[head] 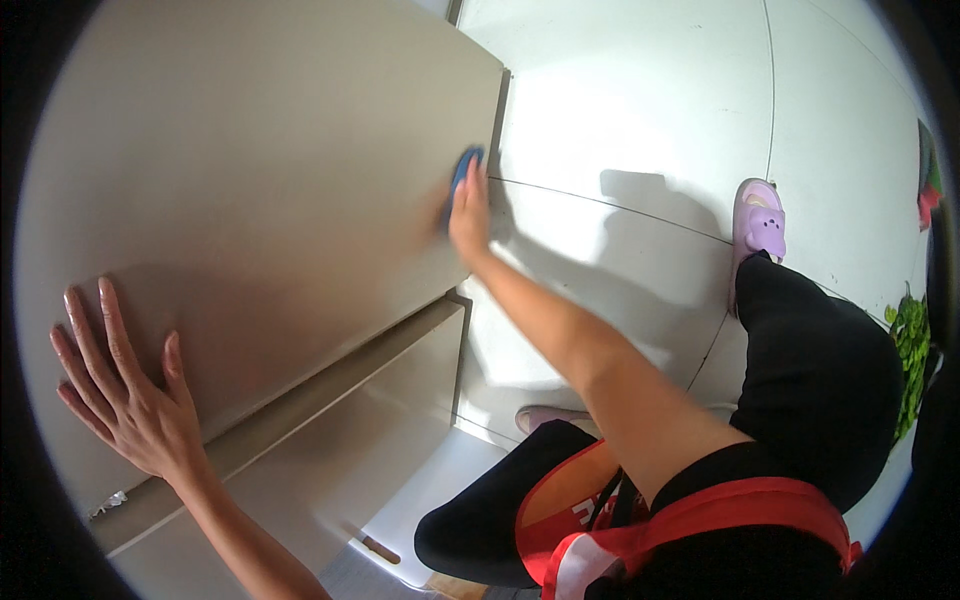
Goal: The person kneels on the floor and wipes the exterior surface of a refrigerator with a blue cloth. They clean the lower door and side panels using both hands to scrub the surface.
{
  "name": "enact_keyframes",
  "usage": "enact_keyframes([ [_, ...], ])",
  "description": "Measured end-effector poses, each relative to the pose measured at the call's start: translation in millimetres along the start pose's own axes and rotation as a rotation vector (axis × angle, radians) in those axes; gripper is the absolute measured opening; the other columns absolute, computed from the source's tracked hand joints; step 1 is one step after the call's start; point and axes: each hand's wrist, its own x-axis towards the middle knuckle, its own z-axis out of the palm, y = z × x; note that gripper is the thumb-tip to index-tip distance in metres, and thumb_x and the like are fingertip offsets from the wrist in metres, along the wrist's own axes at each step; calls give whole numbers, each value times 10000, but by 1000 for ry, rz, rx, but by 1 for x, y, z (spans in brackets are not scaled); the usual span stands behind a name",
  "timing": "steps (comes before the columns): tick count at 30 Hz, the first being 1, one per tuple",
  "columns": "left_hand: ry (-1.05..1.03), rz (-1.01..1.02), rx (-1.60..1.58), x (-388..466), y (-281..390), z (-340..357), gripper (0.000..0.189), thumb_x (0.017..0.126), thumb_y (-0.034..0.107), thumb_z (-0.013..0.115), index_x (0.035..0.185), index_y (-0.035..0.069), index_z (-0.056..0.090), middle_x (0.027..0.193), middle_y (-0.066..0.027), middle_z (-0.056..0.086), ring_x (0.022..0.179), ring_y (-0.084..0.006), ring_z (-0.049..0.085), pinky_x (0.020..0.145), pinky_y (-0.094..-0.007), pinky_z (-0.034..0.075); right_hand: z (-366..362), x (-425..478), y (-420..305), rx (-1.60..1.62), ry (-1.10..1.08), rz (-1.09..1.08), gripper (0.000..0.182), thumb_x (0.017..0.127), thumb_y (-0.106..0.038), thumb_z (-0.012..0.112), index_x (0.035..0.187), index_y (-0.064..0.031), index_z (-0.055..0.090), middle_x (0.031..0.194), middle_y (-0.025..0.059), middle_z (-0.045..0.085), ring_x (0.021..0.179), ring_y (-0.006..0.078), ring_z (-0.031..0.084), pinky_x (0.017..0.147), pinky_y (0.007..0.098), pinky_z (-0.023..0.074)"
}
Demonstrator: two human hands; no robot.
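Note:
A broad beige door panel (262, 150) fills the left side of the head view, with a soft reflection on its smooth face. My left hand (135, 405) lies flat against it at the lower left, fingers spread and holding nothing. Near the panel's right edge, my right hand (470, 217) presses a blue cleaning pad (465, 165) against the surface. The hand is slightly blurred and hides part of the pad, so its exact kind is unclear. Below the panel runs a recessed gap (330, 375), then a second beige panel (375, 412).
A white board with a handle slot (431, 495) is by the lower panel. White floor tiles (637, 90) stretch right, under a pink slipper (757, 214) on one foot. Green leafy vegetables (911, 352) lie at the far right. A red-strapped apron (735, 502) covers my lap.

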Motion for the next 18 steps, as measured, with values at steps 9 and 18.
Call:
enact_keyframes([
  [9,-91,-12,79,-2,-1,-6,557,799,613,374,1282,336,392,1350,73,359,1245,-178,341,1036,-378,232,9,-59,-51,46,-104,63,493,907,-253,370,1327,-14,273,1369,250,211,1265,377,218,1031,417,196],
  [18,-77,-14,-21,4,1,-9,573,802,535,450,1321,335,316,1389,69,286,1292,-173,249,1072,-385,166,24,22,-156,-40,-7,-364,446,909,-252,367,1327,-103,320,1378,146,274,1259,387,229,1025,429,211],
])
